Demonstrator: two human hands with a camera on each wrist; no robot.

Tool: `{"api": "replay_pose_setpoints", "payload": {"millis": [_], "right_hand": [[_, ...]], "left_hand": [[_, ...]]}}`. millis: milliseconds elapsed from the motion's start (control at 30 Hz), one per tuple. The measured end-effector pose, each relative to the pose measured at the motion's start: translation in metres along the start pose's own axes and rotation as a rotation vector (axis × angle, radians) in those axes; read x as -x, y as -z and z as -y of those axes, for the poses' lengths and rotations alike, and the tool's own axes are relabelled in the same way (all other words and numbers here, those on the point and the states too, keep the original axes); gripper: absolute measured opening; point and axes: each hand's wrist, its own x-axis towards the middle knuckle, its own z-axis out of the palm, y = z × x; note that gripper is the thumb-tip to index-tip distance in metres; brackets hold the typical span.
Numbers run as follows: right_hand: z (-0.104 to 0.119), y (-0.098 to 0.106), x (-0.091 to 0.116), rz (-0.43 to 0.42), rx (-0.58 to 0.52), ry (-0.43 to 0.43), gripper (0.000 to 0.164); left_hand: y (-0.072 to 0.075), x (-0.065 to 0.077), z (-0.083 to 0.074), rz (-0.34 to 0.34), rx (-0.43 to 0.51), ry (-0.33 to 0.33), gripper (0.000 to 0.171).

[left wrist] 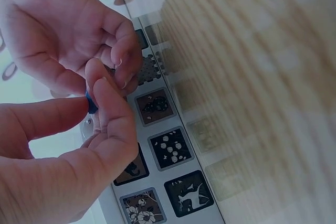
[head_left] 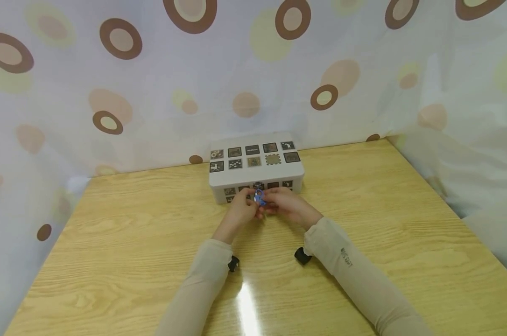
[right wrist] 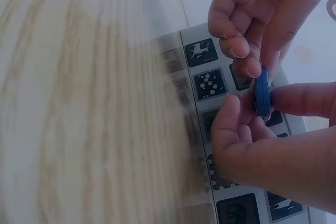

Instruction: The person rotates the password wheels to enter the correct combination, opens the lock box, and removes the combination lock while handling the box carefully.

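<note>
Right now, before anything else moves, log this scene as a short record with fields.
Container: closed white box with picture squares on top and front
Surface: wood-grain table
Backdrop: white curtain with brown and yellow circles
Held item: blue padlock, at the box's front, just below the metal latch
Left hand: pinches the padlock
Right hand: pinches the padlock from the other side
Sleeves: beige, both arms
Unclear: whether the shackle passes through the latch

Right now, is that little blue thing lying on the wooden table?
No, the left hand and right hand hold the blue thing at the front of the white box.
</note>
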Motion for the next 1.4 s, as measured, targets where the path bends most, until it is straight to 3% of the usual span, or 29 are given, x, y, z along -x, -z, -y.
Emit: {"api": "replay_pose_setpoints", "payload": {"millis": [600, 1400], "right_hand": [[-0.0014, 0.0020, 0.0001, 0.004, -0.062, -0.014, 0.038], [-0.0023, 0.0025, -0.0008, 0.031, -0.034, 0.001, 0.039]], "left_hand": [[-0.0006, -0.0016, -0.0008, 0.003, -0.045, -0.038, 0.041], [-0.0001, -0.0005, 0.0004, 0.001, -0.001, 0.001, 0.041]]}}
